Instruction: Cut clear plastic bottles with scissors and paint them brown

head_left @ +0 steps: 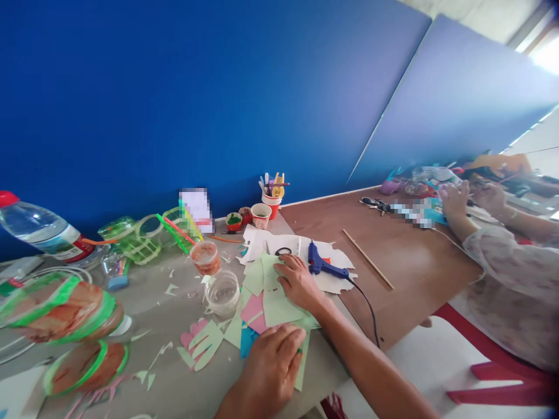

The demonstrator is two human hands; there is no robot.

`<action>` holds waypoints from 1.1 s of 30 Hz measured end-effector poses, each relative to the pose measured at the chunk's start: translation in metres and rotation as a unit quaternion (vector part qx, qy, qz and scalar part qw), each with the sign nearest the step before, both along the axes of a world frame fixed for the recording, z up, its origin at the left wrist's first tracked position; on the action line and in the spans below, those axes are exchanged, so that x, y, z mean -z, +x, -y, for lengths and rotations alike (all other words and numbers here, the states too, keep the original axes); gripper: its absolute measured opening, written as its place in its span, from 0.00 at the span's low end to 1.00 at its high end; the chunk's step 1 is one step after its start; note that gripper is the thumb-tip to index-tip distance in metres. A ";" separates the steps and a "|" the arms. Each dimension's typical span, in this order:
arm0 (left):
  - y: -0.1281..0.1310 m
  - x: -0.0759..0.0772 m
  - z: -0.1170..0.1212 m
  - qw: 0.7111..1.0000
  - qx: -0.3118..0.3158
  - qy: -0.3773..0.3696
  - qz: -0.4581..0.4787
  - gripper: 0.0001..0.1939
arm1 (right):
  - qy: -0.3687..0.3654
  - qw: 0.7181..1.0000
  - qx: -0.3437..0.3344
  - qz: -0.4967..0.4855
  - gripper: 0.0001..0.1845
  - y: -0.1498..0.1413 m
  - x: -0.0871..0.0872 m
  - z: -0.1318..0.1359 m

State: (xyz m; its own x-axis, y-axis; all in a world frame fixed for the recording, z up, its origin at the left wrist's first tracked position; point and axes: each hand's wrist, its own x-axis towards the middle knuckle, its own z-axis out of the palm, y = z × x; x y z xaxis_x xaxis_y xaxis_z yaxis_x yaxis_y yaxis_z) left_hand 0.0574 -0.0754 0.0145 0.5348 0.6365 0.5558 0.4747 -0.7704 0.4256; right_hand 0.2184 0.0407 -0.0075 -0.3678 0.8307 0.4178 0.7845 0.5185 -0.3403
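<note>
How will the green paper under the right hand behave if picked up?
Probably light and fairly floppy: the green paper looks like a thin, flat sheet. It may drag or shift its neighbours, since it seems to overlap the pink paper. It likely won't lift freely with the right hand resting on it.

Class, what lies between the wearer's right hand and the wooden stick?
The head view shows a blue glue gun on white paper between the right hand and wooden stick.
</note>
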 end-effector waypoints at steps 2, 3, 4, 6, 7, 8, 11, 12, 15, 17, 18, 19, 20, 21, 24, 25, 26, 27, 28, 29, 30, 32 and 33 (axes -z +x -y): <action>0.000 0.001 -0.002 0.999 -0.014 0.027 -0.013 0.17 | -0.005 1.000 -0.004 -0.003 0.17 0.000 0.000 0.001; 0.000 0.002 -0.003 0.999 -0.037 0.021 -0.029 0.17 | -0.007 1.000 -0.007 -0.003 0.16 -0.001 0.000 0.002; 0.000 0.004 -0.005 0.997 -0.065 0.004 -0.052 0.16 | -0.008 1.000 -0.009 -0.005 0.16 -0.002 0.000 0.003; 0.000 0.007 -0.006 0.988 -0.119 -0.037 -0.092 0.13 | -0.002 1.000 -0.007 -0.019 0.17 -0.005 -0.002 0.005; -0.001 0.009 -0.007 0.984 -0.137 -0.051 -0.103 0.12 | 0.004 0.999 -0.003 -0.032 0.17 -0.006 -0.003 0.005; -0.001 0.011 -0.007 0.982 -0.148 -0.055 -0.108 0.12 | 0.013 0.999 0.002 -0.045 0.18 -0.006 -0.005 0.006; -0.003 0.015 -0.007 0.979 -0.163 -0.034 -0.121 0.16 | 0.040 0.996 0.028 -0.081 0.19 -0.003 -0.006 0.005; -0.004 0.016 -0.007 0.977 -0.165 -0.023 -0.134 0.18 | 0.047 0.994 0.041 -0.088 0.19 -0.001 -0.005 0.004; -0.006 0.020 -0.009 0.968 -0.157 -0.023 -0.193 0.25 | 0.060 0.992 0.074 -0.087 0.21 0.005 0.000 0.000; -0.007 0.022 -0.010 0.961 -0.146 -0.046 -0.228 0.28 | 0.060 0.992 0.084 -0.077 0.20 0.008 0.003 -0.002; -0.007 0.023 -0.011 0.958 -0.144 -0.060 -0.240 0.29 | 0.059 0.992 0.087 -0.073 0.20 0.009 0.004 -0.003; -0.007 0.022 -0.011 0.955 -0.144 -0.072 -0.249 0.29 | 0.058 0.992 0.090 -0.070 0.19 0.009 0.004 -0.003; -0.007 0.022 -0.012 0.952 -0.144 -0.082 -0.255 0.28 | 0.057 0.992 0.094 -0.067 0.18 0.009 0.004 -0.004; -0.008 0.020 -0.012 0.950 -0.145 -0.092 -0.260 0.28 | 0.056 0.992 0.098 -0.065 0.17 0.009 0.003 -0.004; -0.008 0.015 -0.012 0.946 -0.143 -0.117 -0.268 0.28 | 0.041 0.991 0.114 -0.057 0.15 0.010 -0.006 -0.002; -0.007 0.014 -0.012 0.944 -0.142 -0.126 -0.270 0.28 | 0.029 0.991 0.121 -0.050 0.15 0.010 -0.010 -0.002; -0.007 0.014 -0.012 0.942 -0.142 -0.134 -0.271 0.29 | 0.014 0.991 0.130 -0.040 0.15 0.011 -0.015 -0.002; -0.007 0.013 -0.013 0.941 -0.143 -0.142 -0.271 0.29 | -0.003 0.990 0.139 -0.024 0.15 0.011 -0.021 -0.003; -0.006 0.013 -0.013 0.940 -0.144 -0.151 -0.271 0.30 | -0.021 0.989 0.148 -0.002 0.16 0.012 -0.028 -0.005; -0.006 0.014 -0.013 0.938 -0.145 -0.159 -0.271 0.30 | -0.043 0.986 0.157 0.030 0.17 0.012 -0.034 -0.009; -0.005 0.015 -0.013 0.938 -0.145 -0.164 -0.270 0.31 | -0.066 0.982 0.165 0.068 0.17 0.013 -0.039 -0.014; -0.005 0.016 -0.013 0.937 -0.145 -0.169 -0.270 0.32 | -0.122 0.963 0.179 0.160 0.18 0.012 -0.047 -0.030; -0.005 0.017 -0.013 0.937 -0.146 -0.168 -0.269 0.31 | -0.137 0.957 0.183 0.179 0.18 0.011 -0.049 -0.039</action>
State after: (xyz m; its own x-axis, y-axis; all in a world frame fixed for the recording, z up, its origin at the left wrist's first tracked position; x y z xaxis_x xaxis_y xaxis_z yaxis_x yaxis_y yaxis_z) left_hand 0.0522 -0.0628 -0.0024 0.4560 0.8900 -0.0032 0.8600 -0.4397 0.2590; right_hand 0.2289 0.0797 0.0417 -0.1091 0.9917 0.0685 0.9882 0.1157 -0.1001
